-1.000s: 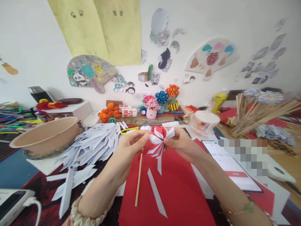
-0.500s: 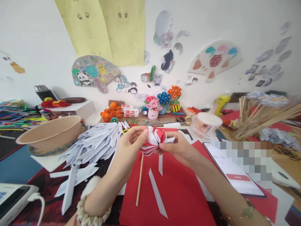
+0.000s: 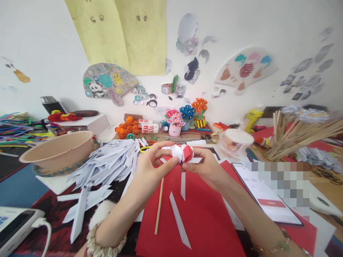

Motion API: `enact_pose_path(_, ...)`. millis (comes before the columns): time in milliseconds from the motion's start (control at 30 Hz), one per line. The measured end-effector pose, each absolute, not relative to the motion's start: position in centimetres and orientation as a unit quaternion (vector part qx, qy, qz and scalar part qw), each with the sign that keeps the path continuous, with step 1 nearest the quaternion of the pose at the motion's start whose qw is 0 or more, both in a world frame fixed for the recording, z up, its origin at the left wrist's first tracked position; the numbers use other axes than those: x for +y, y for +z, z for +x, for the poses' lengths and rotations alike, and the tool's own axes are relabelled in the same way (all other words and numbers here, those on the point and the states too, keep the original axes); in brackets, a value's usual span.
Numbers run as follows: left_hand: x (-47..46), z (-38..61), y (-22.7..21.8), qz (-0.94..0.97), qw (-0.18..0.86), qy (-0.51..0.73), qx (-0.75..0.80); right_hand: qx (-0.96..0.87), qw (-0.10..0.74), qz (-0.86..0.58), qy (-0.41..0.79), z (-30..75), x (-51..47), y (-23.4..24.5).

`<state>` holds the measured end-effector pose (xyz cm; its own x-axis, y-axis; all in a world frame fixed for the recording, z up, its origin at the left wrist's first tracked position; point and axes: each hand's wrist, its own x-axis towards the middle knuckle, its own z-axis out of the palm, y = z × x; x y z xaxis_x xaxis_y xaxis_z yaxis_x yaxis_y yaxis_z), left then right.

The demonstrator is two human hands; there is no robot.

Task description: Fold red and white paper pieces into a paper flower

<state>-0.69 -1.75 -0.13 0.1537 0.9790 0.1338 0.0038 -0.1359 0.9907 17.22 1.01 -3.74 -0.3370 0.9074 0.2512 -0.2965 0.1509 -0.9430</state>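
Observation:
A folded red-and-white paper piece is held up between both hands, above a stack of red paper. My left hand pinches it from the left, with the thumb on its near side. From the right, my right hand grips it between thumb and fingers. The fingers cover part of its folds. Below the hands, a thin wooden stick and a folded white paper strip lie on the red paper. A second white strip lies just under my right hand.
A heap of folded white strips lies at left, beside a beige bowl. On the right are a phone, a lidded plastic tub and a bundle of wooden sticks. Small craft flower pots line the wall.
The paper piece has turned in the hands: its fanned pleats faced me before, and now a bunched white and red part does. My left thumb has moved right across it.

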Motion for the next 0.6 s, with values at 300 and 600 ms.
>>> enact_pose_path(300, -1.65, -0.83, -0.58, 0.662, 0.326, 0.529, 0.419, -0.572, 0.513, -0.244, 0.592, 17.76, 1.12, -3.71)
enact_pose_path(600, -2.15, -0.65, -0.1, 0.705, 0.207, 0.538, 0.412, -0.582, 0.553, -0.269, 0.532, 17.75, 1.12, -3.55)
